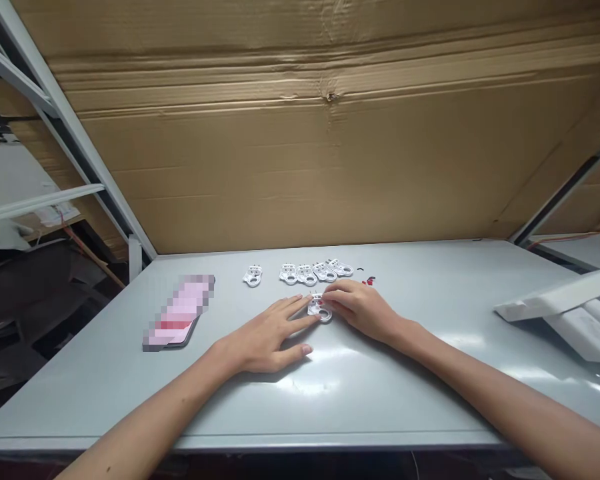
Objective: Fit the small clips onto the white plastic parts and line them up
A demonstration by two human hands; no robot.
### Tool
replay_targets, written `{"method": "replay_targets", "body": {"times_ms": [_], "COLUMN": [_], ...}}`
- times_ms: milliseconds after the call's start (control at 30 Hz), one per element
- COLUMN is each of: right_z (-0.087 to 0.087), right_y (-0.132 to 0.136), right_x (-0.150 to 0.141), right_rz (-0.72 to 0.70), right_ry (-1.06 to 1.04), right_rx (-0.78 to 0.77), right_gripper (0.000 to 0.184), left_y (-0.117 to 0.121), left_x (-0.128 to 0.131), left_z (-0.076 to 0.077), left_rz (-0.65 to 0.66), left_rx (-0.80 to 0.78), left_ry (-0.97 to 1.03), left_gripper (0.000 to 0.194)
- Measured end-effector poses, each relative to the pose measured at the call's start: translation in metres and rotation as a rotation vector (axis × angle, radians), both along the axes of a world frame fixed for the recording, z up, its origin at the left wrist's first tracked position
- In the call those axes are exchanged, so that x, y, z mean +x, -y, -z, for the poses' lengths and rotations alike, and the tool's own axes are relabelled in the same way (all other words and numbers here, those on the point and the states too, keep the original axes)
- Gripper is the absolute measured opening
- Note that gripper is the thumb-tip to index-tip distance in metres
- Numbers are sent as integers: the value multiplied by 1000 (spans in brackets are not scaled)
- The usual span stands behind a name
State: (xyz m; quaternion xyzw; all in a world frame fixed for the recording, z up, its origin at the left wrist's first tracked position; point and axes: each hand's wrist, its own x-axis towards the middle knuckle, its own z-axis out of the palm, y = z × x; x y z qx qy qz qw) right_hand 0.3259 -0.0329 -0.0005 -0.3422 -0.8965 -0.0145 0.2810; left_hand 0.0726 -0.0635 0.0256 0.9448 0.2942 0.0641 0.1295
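Observation:
My left hand (273, 333) lies flat on the grey table (405, 393), fingers stretched out, fingertips touching a small white plastic part (320, 309) with a round hole. My right hand (363, 308) is curled over the same part from the right and pinches it with its fingertips. Behind the hands stands a row of several similar white parts (316, 272), with one more white part (253, 275) set apart to the left. Tiny red and black bits (368, 281) lie just right of the row.
A blurred pink, flat object (180, 313) lies on the table's left side. White foam or plastic strips (570, 310) rest at the right edge. A large cardboard sheet (330, 147) stands behind the table. Metal shelf frames (55, 120) flank it on the left.

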Motion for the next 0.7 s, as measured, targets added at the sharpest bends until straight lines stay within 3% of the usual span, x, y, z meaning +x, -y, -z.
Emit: {"method": "replay_targets", "body": {"times_ms": [367, 700], "right_z": [-5, -7], "right_y": [6, 3], "right_x": [-4, 0], "right_rz": [1, -43], "right_ry": [148, -32], "right_rx": [87, -39], "right_gripper": [29, 24], "left_y": [-1, -2], "left_x": [-1, -2], "left_z": [3, 0], "left_rz": [-14, -47], "left_rx": [0, 23], "left_ry": [13, -29], "left_gripper": [57, 56]}}
